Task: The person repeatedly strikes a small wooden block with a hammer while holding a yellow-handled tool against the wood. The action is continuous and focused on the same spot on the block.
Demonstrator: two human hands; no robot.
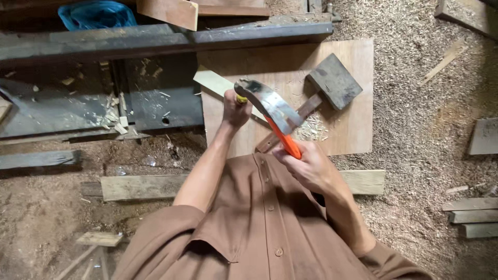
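Observation:
My right hand (306,167) grips the orange handle of a hammer (270,106), whose grey metal head is raised above a plywood board (353,93). My left hand (236,110) is closed around a tool with a yellow handle, likely a chisel, held upright against a pale strip of wood (215,82) that lies across the board's left edge. Most of the tool is hidden by my fingers. A wooden mallet (332,83) with a dark square head lies on the board just right of the hammer, with wood chips beside it.
A dark metal frame (155,39) with shavings on it stands to the left. A plank (140,186) lies under my arms. Sawdust covers the ground at right, with wood offcuts (474,215) and a grey slab (485,136). A blue bag (96,14) sits at top left.

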